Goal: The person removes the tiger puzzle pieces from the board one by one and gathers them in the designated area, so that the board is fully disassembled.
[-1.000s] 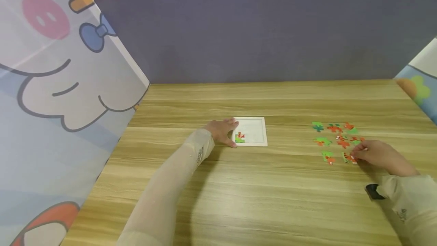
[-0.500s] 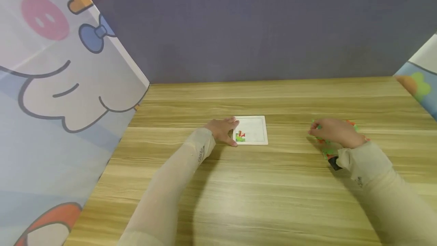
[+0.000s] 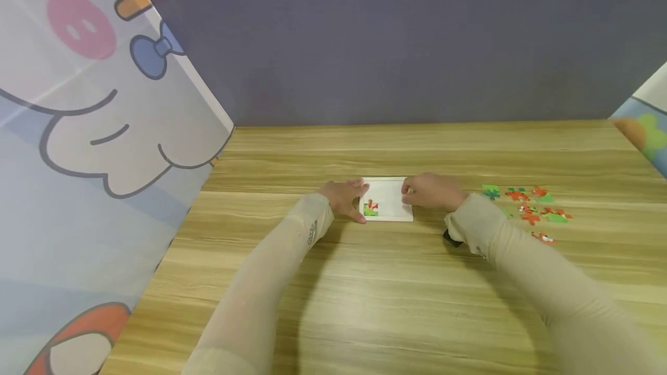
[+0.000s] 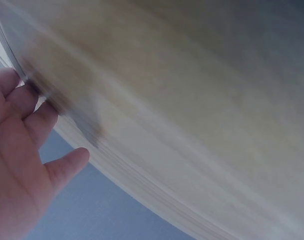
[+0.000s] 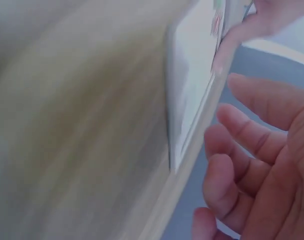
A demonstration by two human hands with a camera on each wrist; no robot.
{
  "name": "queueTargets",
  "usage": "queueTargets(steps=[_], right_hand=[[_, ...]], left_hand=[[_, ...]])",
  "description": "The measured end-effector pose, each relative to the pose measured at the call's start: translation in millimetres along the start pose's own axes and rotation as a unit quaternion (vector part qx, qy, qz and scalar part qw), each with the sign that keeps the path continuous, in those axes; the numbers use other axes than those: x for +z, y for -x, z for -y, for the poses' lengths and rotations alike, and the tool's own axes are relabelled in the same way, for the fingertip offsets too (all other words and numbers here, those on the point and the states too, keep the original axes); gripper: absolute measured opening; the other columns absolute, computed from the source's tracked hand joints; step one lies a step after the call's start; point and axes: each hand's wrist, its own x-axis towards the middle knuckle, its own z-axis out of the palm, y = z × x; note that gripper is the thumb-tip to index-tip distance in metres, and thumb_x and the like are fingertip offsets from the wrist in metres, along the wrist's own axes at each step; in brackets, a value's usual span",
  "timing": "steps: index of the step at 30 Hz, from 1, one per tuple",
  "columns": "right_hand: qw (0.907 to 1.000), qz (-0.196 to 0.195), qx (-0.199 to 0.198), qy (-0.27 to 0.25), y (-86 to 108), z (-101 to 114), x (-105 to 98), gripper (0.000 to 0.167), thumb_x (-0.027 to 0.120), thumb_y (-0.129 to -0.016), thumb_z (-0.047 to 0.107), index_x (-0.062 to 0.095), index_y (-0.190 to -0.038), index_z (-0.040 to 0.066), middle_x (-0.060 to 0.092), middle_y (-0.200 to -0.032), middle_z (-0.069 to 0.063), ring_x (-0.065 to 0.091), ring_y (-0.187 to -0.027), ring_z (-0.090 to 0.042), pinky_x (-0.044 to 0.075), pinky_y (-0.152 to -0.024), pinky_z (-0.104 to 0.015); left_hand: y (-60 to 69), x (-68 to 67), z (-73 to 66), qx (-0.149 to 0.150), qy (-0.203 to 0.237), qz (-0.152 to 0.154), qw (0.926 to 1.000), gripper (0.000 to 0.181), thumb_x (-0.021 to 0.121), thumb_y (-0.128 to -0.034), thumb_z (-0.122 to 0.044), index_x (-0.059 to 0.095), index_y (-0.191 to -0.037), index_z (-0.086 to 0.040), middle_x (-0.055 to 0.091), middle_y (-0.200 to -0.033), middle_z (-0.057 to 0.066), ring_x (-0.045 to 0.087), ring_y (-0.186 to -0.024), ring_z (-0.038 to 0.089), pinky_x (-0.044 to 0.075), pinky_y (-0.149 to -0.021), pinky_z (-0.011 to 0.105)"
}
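Observation:
A white puzzle tray (image 3: 393,202) lies on the wooden table, with colourful puzzle piecework (image 3: 370,208) in its lower left corner. My left hand (image 3: 344,197) rests at the tray's left side, thumb and fingers spread along the edge. In the left wrist view its fingers (image 4: 44,125) are extended. My right hand (image 3: 431,191) is over the tray's right edge with curled fingers. In the right wrist view, a small gap separates its thumb (image 5: 261,97) from the forefinger, and whether a piece is between them cannot be seen. Several loose puzzle pieces (image 3: 527,213) lie to the right.
The wooden table (image 3: 333,155) meets a dark grey wall panel (image 3: 396,45) at the back. A cartoon-printed panel (image 3: 104,149) borders the left side, and another printed panel (image 3: 646,126) is at the far right. My right sleeve passes in front of part of the loose pieces.
My right hand has moved left from the loose pieces to the tray's right edge. My left hand has stayed at the tray's left side.

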Motion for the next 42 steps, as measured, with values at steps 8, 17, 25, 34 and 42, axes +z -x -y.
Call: queueTargets(steps=[8, 17, 25, 34, 42], right_hand=[[0.9992, -0.01, -0.014, 0.035, -25.3, 27, 22, 0.027, 0.064, -0.089, 0.02, 0.067, -0.111, 0.004, 0.068, -0.102, -0.008, 0.063, -0.083, -0.018, 0.051, -0.07, -0.038], [0.9987, 0.019, -0.014, 0.046, -29.5, 42, 27, 0.041, 0.068, -0.085, 0.023, 0.064, -0.122, 0.006, 0.063, -0.12, -0.012, 0.059, -0.109, -0.031, 0.047, -0.086, -0.051], [0.9988, 0.031, -0.013, 0.035, -32.3, 47, 26, 0.042, 0.07, -0.083, 0.02, 0.063, -0.121, 0.004, 0.064, -0.118, -0.012, 0.058, -0.109, -0.033, 0.047, -0.086, -0.051], [0.9975, 0.054, 0.016, -0.042, -37.5, 43, 25, 0.036, 0.068, -0.083, 0.014, 0.063, -0.116, 0.001, 0.061, -0.119, -0.017, 0.056, -0.109, -0.033, 0.043, -0.093, -0.051], [0.996, 0.031, 0.009, -0.083, -39.2, 47, 20, 0.02, 0.065, -0.088, 0.012, 0.062, -0.104, 0.001, 0.062, -0.081, -0.004, 0.052, -0.068, -0.015, 0.046, -0.064, -0.031]], left_hand=[[3.5, -4.6, -1.0, 0.001, 0.016, -0.002, 0.9999, 0.097, 0.061, -0.0805, -0.06, 0.01, -0.153, -0.021, 0.001, -0.157, -0.003, 0.006, -0.142, 0.015, 0.019, -0.111, 0.043], [7.9, -3.5, -3.0, 0.003, 0.013, -0.001, 0.9999, 0.096, 0.061, -0.0809, -0.059, 0.011, -0.153, -0.02, 0.001, -0.157, -0.003, 0.007, -0.142, 0.015, 0.021, -0.111, 0.042], [7.4, -4.1, -2.7, 0.003, 0.001, 0.0, 1.0, 0.095, 0.06, -0.0821, -0.06, 0.011, -0.153, -0.021, 0.001, -0.157, -0.003, 0.007, -0.142, 0.014, 0.024, -0.11, 0.041], [10.0, -6.4, -5.6, 0.004, 0.003, 0.005, 1.0, 0.095, 0.06, -0.0821, -0.06, 0.012, -0.153, -0.021, 0.002, -0.157, -0.003, 0.007, -0.142, 0.014, 0.024, -0.11, 0.043], [6.4, -5.1, -3.6, -0.003, 0.002, 0.008, 1.0, 0.094, 0.06, -0.0821, -0.06, 0.011, -0.153, -0.022, 0.001, -0.157, -0.004, 0.008, -0.142, 0.015, 0.026, -0.109, 0.045]])
